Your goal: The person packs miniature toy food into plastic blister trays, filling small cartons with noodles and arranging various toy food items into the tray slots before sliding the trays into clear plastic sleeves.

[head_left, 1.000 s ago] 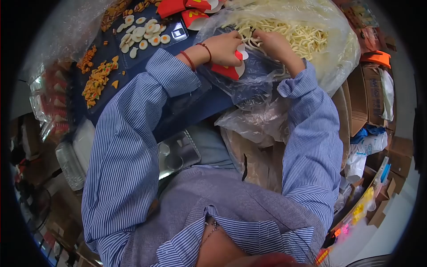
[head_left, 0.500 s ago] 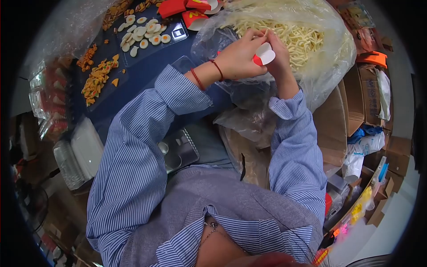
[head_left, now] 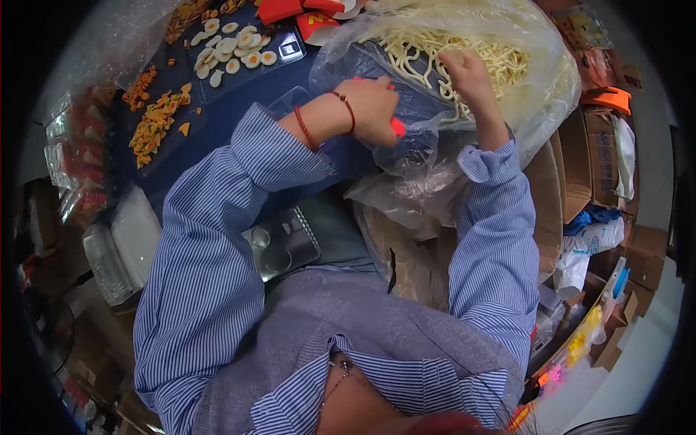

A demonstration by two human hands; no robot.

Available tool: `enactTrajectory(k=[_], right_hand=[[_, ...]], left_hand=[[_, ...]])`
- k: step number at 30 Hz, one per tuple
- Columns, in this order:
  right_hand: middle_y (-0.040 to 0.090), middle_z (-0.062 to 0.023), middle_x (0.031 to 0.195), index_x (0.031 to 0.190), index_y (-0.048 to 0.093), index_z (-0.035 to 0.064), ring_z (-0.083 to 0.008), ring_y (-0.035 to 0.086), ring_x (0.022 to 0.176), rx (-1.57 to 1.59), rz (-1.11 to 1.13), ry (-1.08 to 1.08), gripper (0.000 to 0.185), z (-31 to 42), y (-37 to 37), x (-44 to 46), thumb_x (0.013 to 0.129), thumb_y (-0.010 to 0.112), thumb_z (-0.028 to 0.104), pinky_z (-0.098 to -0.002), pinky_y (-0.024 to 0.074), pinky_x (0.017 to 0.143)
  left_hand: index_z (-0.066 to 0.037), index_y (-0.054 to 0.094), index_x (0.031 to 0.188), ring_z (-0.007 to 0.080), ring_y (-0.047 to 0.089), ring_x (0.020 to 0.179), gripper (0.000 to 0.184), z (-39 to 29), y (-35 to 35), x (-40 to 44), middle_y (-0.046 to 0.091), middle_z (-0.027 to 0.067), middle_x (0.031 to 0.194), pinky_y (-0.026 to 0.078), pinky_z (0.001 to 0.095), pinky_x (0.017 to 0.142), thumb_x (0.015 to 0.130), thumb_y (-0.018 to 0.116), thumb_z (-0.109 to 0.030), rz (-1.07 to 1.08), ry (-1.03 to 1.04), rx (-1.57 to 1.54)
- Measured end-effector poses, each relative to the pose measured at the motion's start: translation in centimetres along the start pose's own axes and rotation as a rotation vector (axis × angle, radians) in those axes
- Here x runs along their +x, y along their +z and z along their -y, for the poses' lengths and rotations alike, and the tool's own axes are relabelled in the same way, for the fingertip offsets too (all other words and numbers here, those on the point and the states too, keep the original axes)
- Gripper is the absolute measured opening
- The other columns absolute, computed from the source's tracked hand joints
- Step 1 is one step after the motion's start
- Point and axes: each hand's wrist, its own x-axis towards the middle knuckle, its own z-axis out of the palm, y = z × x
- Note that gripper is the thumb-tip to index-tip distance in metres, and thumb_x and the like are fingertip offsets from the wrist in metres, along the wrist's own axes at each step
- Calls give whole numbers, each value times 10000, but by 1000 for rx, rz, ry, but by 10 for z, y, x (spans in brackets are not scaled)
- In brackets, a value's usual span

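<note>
My left hand (head_left: 371,110), with red bracelets at the wrist, is wrapped round a small red carton (head_left: 398,127); only its red edges show past the fingers. Over the right part of an open clear plastic bag (head_left: 540,109), my right hand (head_left: 467,76) is closed, its fingertips pressed together at the pale noodle-like strands (head_left: 500,67). Whatever those fingertips hold is too small to make out. The two hands are apart. More red cartons (head_left: 317,27) lie at the top of the blue surface (head_left: 239,109).
White egg-like pieces (head_left: 250,45) sit in a clear tray, with orange-yellow pieces (head_left: 161,123) to their left. Stacked clear packs (head_left: 76,159) stand at far left. A tray (head_left: 290,243) is on the lap. Cardboard boxes (head_left: 602,156) and an orange object (head_left: 607,98) are at right.
The hands met over the bag half a second ago and have since parted. My left hand moved left and down with the carton; my right hand moved up and right to the strands.
</note>
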Motion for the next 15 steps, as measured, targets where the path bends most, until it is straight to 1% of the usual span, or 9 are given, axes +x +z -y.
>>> enactTrajectory(k=[1,3,4,6,7,8,10,14,15], right_hand=[[569,-78,576,786,619,-16,-189,524,467,0,1,-3,451,9,6,9,898,676,417,-373,439,479],[602,-174,576,760,640,-60,-280,633,547,-194,234,91,503,27,26,21,842,708,431,-429,481,518],[602,-174,576,760,640,-60,-280,633,547,-197,239,82,503,30,31,26,842,708,431,-429,481,518],[635,-243,630,800,683,-78,-381,678,650,-430,352,50,523,34,41,38,786,737,441,-455,526,618],[666,-284,737,840,716,-78,-421,675,709,-542,323,-8,532,33,47,41,740,755,443,-466,537,686],[666,-284,737,840,716,-78,-421,675,709,-537,323,-9,532,29,47,41,740,755,443,-466,537,686],[675,-292,804,827,707,-82,-433,676,768,-576,486,-43,510,39,38,30,726,748,416,-479,536,728],[679,-289,837,805,705,-71,-425,681,803,-560,299,-97,443,27,51,20,732,718,366,-477,538,749],[676,-289,828,801,706,-62,-428,681,809,-585,275,-105,427,30,56,18,736,698,360,-485,539,754]], left_hand=[[25,622,1137,368,637,1071,617,6,-2,17,521,200,1347,536,444,885,724,658,-432,-24,19,-43],[25,633,1127,358,634,1084,617,14,-6,48,525,198,1349,533,437,889,726,660,-444,-27,-30,-55],[17,643,1142,359,644,1067,634,17,-6,59,551,193,1331,535,421,892,721,660,-457,21,-66,-20],[26,683,1091,354,660,1035,622,17,-5,61,613,199,1254,538,412,885,709,662,-464,60,-112,16],[25,727,992,350,688,957,586,10,-18,53,694,201,1083,550,412,848,696,661,-476,178,-137,10],[25,727,992,350,688,957,586,17,-14,53,694,201,1083,550,412,848,696,661,-476,180,-141,12],[17,748,893,345,705,881,546,28,-5,51,727,193,941,560,421,799,697,655,-484,131,-49,-31],[4,750,898,346,705,870,541,20,-17,53,729,184,930,562,418,786,703,648,-490,213,-92,-43],[4,745,942,344,694,927,560,17,-20,55,709,188,1014,555,417,811,706,649,-494,286,-101,-61]])
